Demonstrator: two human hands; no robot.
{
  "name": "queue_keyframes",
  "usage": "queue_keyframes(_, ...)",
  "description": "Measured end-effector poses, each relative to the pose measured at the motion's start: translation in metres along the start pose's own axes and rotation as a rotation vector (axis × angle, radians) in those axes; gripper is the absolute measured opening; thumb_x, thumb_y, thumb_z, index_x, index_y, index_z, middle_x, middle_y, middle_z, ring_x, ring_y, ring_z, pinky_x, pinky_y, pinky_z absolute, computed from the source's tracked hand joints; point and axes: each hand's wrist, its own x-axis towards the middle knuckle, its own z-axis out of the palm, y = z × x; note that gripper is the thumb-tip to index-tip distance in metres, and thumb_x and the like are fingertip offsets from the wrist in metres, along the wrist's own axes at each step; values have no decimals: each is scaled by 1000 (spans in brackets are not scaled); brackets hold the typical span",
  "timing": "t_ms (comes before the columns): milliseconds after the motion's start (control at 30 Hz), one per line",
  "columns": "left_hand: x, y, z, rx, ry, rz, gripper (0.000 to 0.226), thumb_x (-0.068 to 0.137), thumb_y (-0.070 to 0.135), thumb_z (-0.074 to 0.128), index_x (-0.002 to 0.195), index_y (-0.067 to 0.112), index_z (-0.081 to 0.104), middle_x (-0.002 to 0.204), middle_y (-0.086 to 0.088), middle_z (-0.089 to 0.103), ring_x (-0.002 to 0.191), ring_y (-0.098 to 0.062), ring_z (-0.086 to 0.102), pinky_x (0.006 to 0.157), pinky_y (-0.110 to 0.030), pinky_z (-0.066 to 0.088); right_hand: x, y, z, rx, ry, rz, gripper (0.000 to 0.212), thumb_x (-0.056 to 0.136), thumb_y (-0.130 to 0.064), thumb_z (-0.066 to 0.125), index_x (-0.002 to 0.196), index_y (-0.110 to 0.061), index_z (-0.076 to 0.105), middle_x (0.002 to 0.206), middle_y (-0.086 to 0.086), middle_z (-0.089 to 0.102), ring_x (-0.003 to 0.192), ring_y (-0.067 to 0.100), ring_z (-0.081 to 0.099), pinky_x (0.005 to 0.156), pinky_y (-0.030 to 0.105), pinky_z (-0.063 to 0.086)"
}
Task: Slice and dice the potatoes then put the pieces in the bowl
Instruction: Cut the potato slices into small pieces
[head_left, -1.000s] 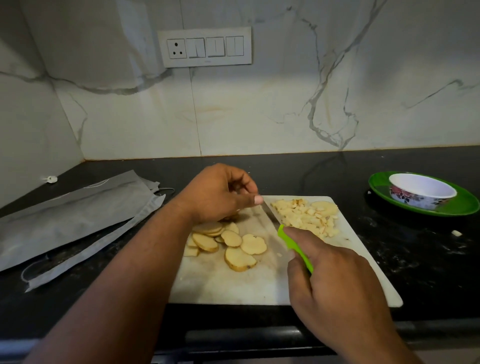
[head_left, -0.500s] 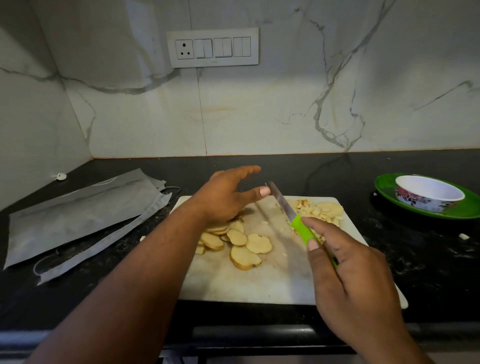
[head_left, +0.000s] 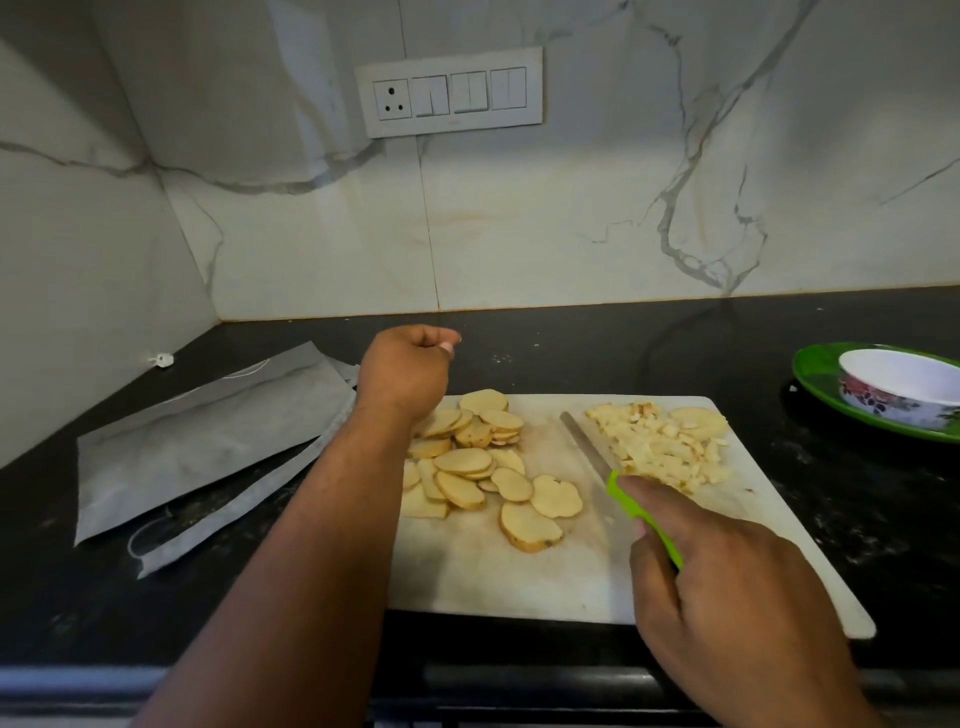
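- Currently: cutting board (head_left: 467, 582) as landmark, lying on black counter (head_left: 597, 343).
- Left hand (head_left: 402, 374): lifted off the slices and drawn back past the board's far left corner, fingers curled, nothing visibly held; half a second ago, spread low over the slices with thumb out toward the blade.
- Right hand (head_left: 727, 587): over the board's near right part, wrapped round the green handle of the knife (head_left: 597, 452), forefinger stretched along its top; blade now down flat against the left edge of the diced pile, raised clear of the board a half second earlier.
- Potato slices (head_left: 478, 467): uncut rounds, overlapping on the board's left half, now fully uncovered.
- Diced potato (head_left: 660, 447): heap on the board's far right part, one whole round at its far edge.
- Bowl (head_left: 898, 384): right of the board, well apart, seated on green plate (head_left: 815, 384); no pieces seen inside from this angle.
- Grey bags (head_left: 208, 441): flat on counter, left of the board.
- Judgement: dicing paused, pile likely being tidied; many slices left to dice, transfer to bowl not yet begun.
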Motion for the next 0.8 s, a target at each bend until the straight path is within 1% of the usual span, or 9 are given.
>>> queue_keyframes(100, -1, 0, -6, 46, 1, -26, 19, 104, 16, 61, 108, 28, 75, 111, 7, 71, 97, -5, 61, 67, -20, 41, -1, 2, 1, -7, 9, -33, 40, 76, -26, 74, 114, -38, 72, 65, -19, 66, 50, 7, 55, 46, 21, 35)
queue_keyframes(167, -2, 0, -14, 132, -16, -33, 16, 104, 19, 61, 103, 29, 74, 114, 6, 72, 106, -12, 62, 81, -26, 47, -2, -1, -1, 4, 10, 1, 38, 82, -31, 65, 118, -43, 69, 69, -18, 67, 55, 8, 55, 51, 23, 36)
queue_keyframes(233, 1, 1, -24, 365, -88, -38, 14, 103, 30, 63, 106, 24, 76, 124, 0, 72, 114, -20, 64, 98, -37, 52, 1, -2, -3, 22, 1, 54, 41, 89, -36, 53, 128, -47, 60, 79, -15, 70, 69, 11, 61, 61, 27, 42)
queue_keyframes(267, 2, 3, -29, 516, -145, -43, 27, 101, 40, 65, 116, 20, 76, 131, -4, 70, 121, -24, 63, 104, -42, 51, 1, -4, -4, 29, 2, 66, 43, 91, -38, 50, 132, -48, 56, 84, -14, 70, 75, 12, 62, 66, 27, 44)
queue_keyframes(333, 1, 6, -38, 695, -240, -102, 59, 90, 61, 71, 126, 14, 73, 139, -9, 65, 127, -30, 61, 103, -44, 51, 0, -6, -5, 17, -1, 70, 44, 93, -40, 46, 135, -48, 53, 90, -14, 71, 81, 11, 63, 70, 26, 45)
queue_keyframes(467, -6, 10, -50, 733, -445, -205, 92, 52, 76, 83, 118, 11, 77, 117, -9, 74, 107, -29, 68, 96, -44, 56, -1, -5, -1, 11, 33, 40, 43, 94, -40, 45, 136, -48, 52, 88, -15, 70, 72, 9, 52, 65, 24, 37)
queue_keyframes(600, -10, 13, -49, 675, -419, -168, 65, 67, 52, 91, 115, 11, 77, 118, -9, 73, 114, -30, 65, 98, -42, 52, 0, -2, 1, -16, 17, 21, 42, 94, -40, 45, 136, -46, 53, 86, -15, 70, 75, 10, 58, 65, 24, 39)
queue_keyframes(667, -8, 13, -47, 605, -348, -116, 45, 70, 40, 94, 102, 15, 76, 109, -7, 75, 108, -27, 67, 93, -41, 53, -1, -3, 0, 15, -2, 15, 42, 94, -41, 45, 136, -47, 52, 80, -18, 64, 71, 9, 54, 65, 23, 40)
queue_keyframes(800, -4, 12, -44, 312, -175, 12, 25, 77, 27, 91, 92, 20, 73, 92, 0, 74, 86, -16, 70, 66, -28, 57, 0, -3, 0, 82, 22, 35, 42, 94, -42, 45, 135, -49, 50, 78, -19, 62, 72, 8, 54, 68, 25, 43)
